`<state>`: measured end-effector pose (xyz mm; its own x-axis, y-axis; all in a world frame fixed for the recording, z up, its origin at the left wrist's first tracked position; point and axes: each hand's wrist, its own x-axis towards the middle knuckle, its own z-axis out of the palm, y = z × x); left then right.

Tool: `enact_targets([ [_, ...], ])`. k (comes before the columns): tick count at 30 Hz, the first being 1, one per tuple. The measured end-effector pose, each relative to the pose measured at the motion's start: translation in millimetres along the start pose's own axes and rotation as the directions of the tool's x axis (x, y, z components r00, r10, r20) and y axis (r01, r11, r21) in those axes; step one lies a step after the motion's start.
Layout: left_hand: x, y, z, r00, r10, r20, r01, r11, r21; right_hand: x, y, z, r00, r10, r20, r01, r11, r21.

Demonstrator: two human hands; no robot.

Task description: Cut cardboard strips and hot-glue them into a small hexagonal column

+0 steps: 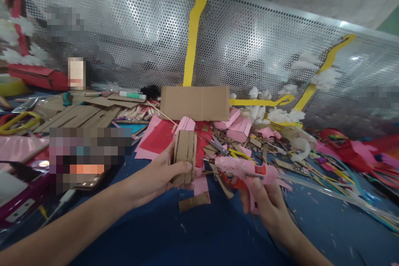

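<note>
My left hand (157, 176) is wrapped round a brown cardboard piece (185, 153) made of stacked layers, held upright above the blue table (174, 232). My right hand (268, 205) grips a pink glue gun (246, 168) with an orange trigger; its nozzle points left toward the cardboard piece, a short gap away. Pink and red paper sheets (158, 137) lie just behind the cardboard piece.
A flat cardboard panel (195, 103) stands at the back against a perforated metal wall (249, 50) with yellow paper shapes (193, 29). Scissors (218, 145), cardboard strips (81, 116), pink folded pieces (238, 126), white cotton (280, 112) and scraps crowd the table. A loose cardboard scrap (195, 201) lies near my hands.
</note>
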<state>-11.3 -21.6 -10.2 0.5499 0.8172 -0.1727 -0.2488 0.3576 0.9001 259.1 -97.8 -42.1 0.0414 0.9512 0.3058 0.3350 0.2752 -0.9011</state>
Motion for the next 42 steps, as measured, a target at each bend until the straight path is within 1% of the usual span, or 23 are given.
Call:
enact_targets([
  [5, -0.8, 2.2, 0.0, 1.0, 0.004, -0.015, -0.003, 1.0, 0.028, 0.0, -1.3, -0.5, 1.0, -0.019, 0.023, 0.02, 1.0, -0.023],
  [15, 3.6, 3.1, 3.0, 0.989, 0.058, -0.133, -0.046, 0.995, 0.09, -0.7, 2.4, -0.4, 1.0, 0.012, 0.017, -0.012, 1.0, -0.004],
  [19, 2.2, 4.1, 3.5, 0.991, 0.049, -0.125, -0.036, 0.994, 0.106, -3.3, 5.4, -0.2, 1.0, 0.002, 0.001, -0.002, 1.0, -0.006],
  [25, -0.9, 4.7, 6.4, 0.992, 0.053, -0.11, -0.046, 0.997, 0.064, -2.6, 4.0, -1.1, 1.0, 0.009, 0.012, -0.009, 1.0, -0.006],
  [33, -1.3, 5.0, 7.0, 0.992, 0.022, -0.123, -0.013, 0.997, 0.073, -2.4, 1.3, -0.8, 1.0, 0.009, 0.01, -0.009, 1.0, -0.017],
  [39, 0.0, 5.5, 8.0, 0.985, 0.026, -0.17, -0.02, 0.999, 0.04, -2.3, 1.6, -0.5, 1.0, 0.003, 0.007, -0.003, 1.0, -0.015],
  [42, 1.2, 4.0, 5.3, 0.989, 0.034, -0.147, -0.026, 0.998, 0.062, -2.4, 1.5, -0.4, 1.0, 0.006, -0.001, -0.006, 1.0, -0.004],
])
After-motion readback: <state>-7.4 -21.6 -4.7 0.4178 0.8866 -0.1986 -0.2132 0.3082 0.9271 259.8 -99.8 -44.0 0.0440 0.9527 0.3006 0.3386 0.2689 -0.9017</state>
